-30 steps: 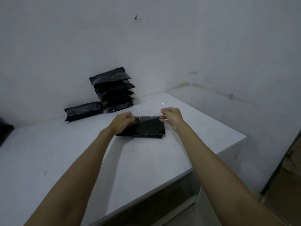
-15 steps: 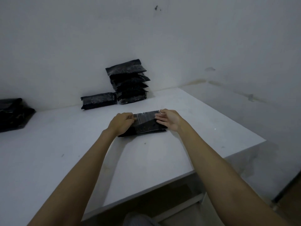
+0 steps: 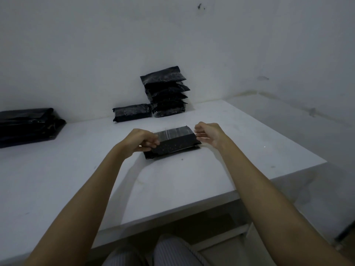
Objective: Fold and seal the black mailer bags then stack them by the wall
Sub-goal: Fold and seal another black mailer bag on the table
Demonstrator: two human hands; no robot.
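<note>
Gripping, left hand (image 3: 143, 140): fingers curled round mailer bag (image 3: 175, 144) end.
Right hand (image 3: 210, 134): loosely curled, beside bag.
Stack (image 3: 166, 93): against wall.

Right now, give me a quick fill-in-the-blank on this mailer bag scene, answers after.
1. The left hand grips the ____ end of the mailer bag.
2. The tall stack of sealed bags leans against the ____.
3. A single sealed bag lies to the stack's ____.
4. The right hand holds ____.

Answers: left; wall; left; nothing
</note>
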